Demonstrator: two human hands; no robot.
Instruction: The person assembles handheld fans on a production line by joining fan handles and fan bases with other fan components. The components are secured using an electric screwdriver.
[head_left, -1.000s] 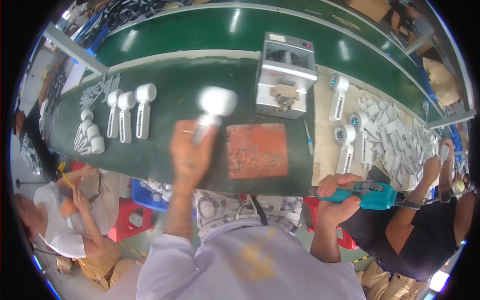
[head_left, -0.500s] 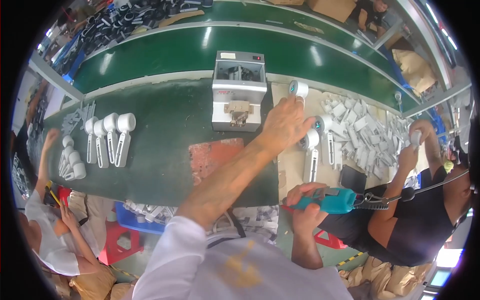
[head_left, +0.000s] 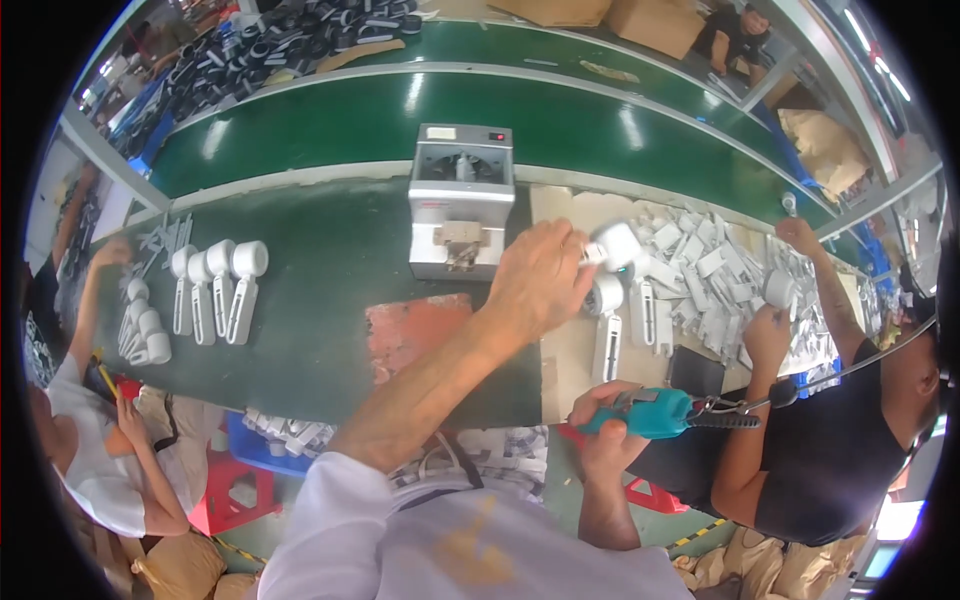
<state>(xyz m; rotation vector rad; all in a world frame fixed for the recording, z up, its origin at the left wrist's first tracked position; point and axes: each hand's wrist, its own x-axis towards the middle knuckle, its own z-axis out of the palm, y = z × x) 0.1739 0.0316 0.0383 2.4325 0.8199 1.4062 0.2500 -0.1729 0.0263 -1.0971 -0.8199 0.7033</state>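
Note:
My left hand [head_left: 540, 275] is closed around the handle of a white handheld fan [head_left: 618, 246], above the cardboard-covered right part of the bench. The fan's round head points right, while my fingers hide most of its handle. Just below lies another white fan [head_left: 608, 345], slotted handle toward me, with one more white fan [head_left: 646, 312] at its right. My right hand [head_left: 608, 440] grips a teal electric screwdriver [head_left: 655, 413] in front of the bench edge, its rear end hooked to a hanging cable.
A grey screw feeder [head_left: 461, 215] stands mid-bench, behind a worn red plate [head_left: 412, 335]. Several finished-looking white fans [head_left: 243, 290] lie at left. White plastic parts [head_left: 705, 265] are heaped at right beside a black pad [head_left: 695, 372]. Co-workers sit on both sides.
My left hand has taken up a white fan and drawn it toward me, turning its head to the right. My right hand keeps the screwdriver at nearly the same place.

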